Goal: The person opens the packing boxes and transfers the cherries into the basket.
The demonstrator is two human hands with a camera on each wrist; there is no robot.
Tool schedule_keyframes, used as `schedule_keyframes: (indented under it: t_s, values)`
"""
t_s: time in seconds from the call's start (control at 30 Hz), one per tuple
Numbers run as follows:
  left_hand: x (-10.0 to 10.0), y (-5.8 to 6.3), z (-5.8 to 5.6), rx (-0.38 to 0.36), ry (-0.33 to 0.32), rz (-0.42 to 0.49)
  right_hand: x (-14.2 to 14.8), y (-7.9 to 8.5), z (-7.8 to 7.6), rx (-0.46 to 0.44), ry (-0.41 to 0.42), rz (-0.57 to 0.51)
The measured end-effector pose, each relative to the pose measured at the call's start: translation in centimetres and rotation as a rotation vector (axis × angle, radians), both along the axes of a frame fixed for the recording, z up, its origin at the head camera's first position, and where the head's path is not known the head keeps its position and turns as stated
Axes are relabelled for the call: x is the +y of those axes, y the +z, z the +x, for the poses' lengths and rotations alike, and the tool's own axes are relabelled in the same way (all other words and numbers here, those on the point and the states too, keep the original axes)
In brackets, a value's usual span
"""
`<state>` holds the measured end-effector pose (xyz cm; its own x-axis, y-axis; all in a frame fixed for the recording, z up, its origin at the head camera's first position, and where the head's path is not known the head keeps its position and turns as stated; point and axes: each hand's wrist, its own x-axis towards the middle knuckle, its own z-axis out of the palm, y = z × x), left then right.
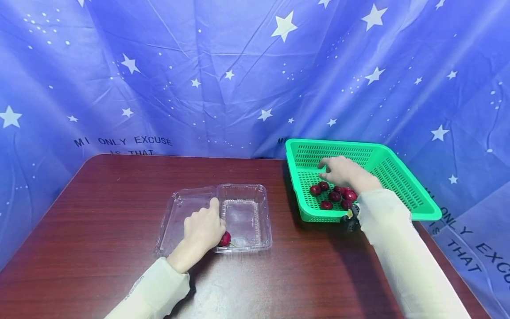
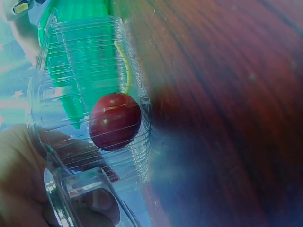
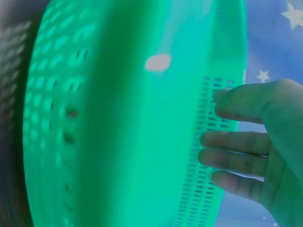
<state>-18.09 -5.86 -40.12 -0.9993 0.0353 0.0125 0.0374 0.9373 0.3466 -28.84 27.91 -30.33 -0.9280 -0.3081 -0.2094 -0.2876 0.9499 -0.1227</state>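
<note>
My left hand (image 1: 205,225) grips the clear plastic clamshell box (image 1: 264,221) at the side where its opened lid (image 1: 169,219) joins. In the left wrist view, fingers (image 2: 19,165) show around the clear wall. One dark red cherry (image 2: 115,121) with a yellow-green stem lies inside the box, close to the left hand. Over the green basket (image 1: 406,177), my right hand (image 1: 340,172) reaches in with fingers spread and nothing held. Beneath and in front of it lie several cherries (image 1: 334,196), some partly hidden by the wrist. The right wrist view shows its fingers (image 3: 236,142) apart, beside the basket's slotted wall.
Both containers stand on a reddish-brown wooden table (image 1: 119,186), the box left of the basket. Behind the table hangs a blue curtain (image 1: 223,88) with white stars. A small black device (image 1: 350,219) sits at the right wrist, near the basket's front rim.
</note>
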Motion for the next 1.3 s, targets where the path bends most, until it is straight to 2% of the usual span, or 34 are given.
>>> schedule_keyframes:
  t_s: [0.23, 0.63, 1.03, 1.3]
  values:
    - [0.0, 0.1, 0.0, 0.003, -0.003, 0.003, -0.3, 1.1, 0.2, -0.014, -0.01, -0.111]
    - [-0.1, 0.1, -0.1, -0.004, -0.007, 0.004, -3.7, 2.7, 0.6, 0.072, 0.077, -0.172]
    - [-0.1, 0.1, 0.0, 0.005, -0.008, 0.004, -7.9, 2.9, 1.1, 0.097, 0.194, -0.115]
    - [-0.1, 0.1, 0.0, 0.008, -0.01, 0.004, -10.9, 2.7, 2.2, 0.097, 0.292, -0.06]
